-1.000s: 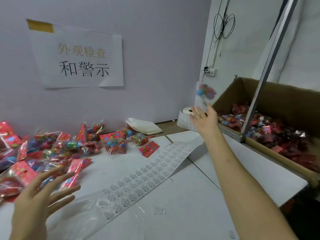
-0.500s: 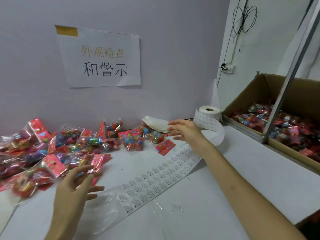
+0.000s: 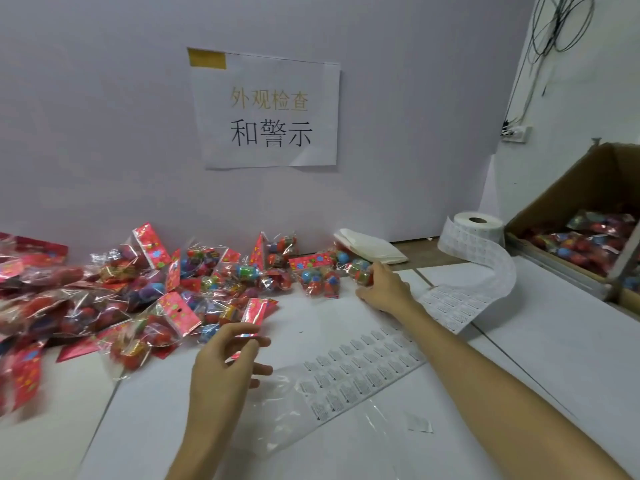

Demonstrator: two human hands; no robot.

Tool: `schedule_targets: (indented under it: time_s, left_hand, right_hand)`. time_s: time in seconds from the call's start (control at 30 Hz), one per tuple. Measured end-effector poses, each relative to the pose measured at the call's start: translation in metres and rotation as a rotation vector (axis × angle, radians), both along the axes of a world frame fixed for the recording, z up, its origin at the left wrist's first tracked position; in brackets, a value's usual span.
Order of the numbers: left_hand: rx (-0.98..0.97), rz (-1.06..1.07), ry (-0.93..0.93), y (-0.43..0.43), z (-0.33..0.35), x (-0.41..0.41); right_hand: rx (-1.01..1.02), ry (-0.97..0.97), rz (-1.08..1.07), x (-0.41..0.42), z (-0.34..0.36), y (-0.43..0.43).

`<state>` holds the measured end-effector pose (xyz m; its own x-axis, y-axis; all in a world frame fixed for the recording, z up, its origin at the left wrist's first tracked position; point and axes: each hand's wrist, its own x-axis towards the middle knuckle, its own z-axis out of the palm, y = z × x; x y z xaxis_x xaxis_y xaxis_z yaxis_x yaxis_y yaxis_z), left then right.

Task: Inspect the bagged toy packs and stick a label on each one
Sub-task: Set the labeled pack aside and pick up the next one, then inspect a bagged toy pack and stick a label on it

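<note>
**Right hand on the end pack, labels lying between the arms**

From my seat the right hand (image 3: 382,289) was the one that mattered. It sat at the right end of the pile of toy packs (image 3: 156,289) along the back of the desk (image 3: 536,358). Its fingers were over the top of the end pack (image 3: 358,273) and its thumb was below, so I read it as gripping that pack. The pack lay just up and left of the palm, at the fingertips. I could not give its long axis, because the fingers covered its right part.

The label strip (image 3: 360,370) ran diagonally from the roll (image 3: 479,223) at the back right down toward me. It passed under the right forearm and ended near the left hand (image 3: 225,362). I judged the left hand the nearer one to the strip's free end, with the right arm lying across the strip.

The left hand's fingers were loosely curled just in front of a red-topped pack (image 3: 254,311). A sliver of red showed between them, and I could not tell whether they pinched anything.

Several things were hard to make out:
- The packs at the far left were blurred.
- The label print was too small to read.
- The cardboard box (image 3: 568,192) of packs was cut off at the right edge.
- The forearm hid the middle of the strip.
</note>
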<state>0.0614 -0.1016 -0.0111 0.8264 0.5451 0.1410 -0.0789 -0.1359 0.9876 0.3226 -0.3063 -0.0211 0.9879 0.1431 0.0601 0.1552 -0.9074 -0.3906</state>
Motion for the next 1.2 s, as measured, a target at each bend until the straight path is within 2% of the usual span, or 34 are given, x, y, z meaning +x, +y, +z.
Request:
schedule_targets:
  time_s: [0.17, 0.3, 0.43, 0.53, 0.63, 0.8, 0.87, 1.03, 1.2]
  left_hand:
    - [0.002, 0.006, 0.007, 0.003, 0.004, -0.002]
    - [-0.014, -0.027, 0.044, 0.004, 0.005, -0.004]
    - [-0.241, -0.206, 0.177, 0.007, 0.008, -0.003]
    - [-0.41, -0.288, 0.212, 0.006, 0.009, -0.002]
    - [-0.575, -0.377, 0.229, 0.008, 0.012, -0.002]
    - [-0.689, -0.48, 0.262, 0.008, 0.015, -0.002]
    - [-0.681, -0.444, 0.243, 0.007, 0.014, -0.002]
    - [-0.395, -0.417, 0.166, 0.006, 0.016, -0.006]
    - [-0.331, -0.454, 0.123, -0.003, 0.02, -0.01]
  right_hand:
    - [0.051, -0.149, -0.019, -0.006, 0.001, -0.001]
    - [-0.012, -0.337, -0.104, -0.022, 0.024, -0.004]
    - [0.275, -0.414, -0.019, -0.05, 0.046, -0.004]
    - [0.458, -0.444, 0.199, -0.085, 0.06, 0.005]
    - [0.633, -0.37, 0.377, -0.122, 0.066, 0.017]
    - [0.756, -0.397, 0.455, -0.171, 0.046, 0.04]
    - [0.798, -0.396, 0.463, -0.177, 0.042, 0.044]
    - [0.901, -0.352, 0.465, -0.177, 0.041, 0.036]
    - [0.997, -0.267, 0.459, -0.179, 0.041, 0.036]
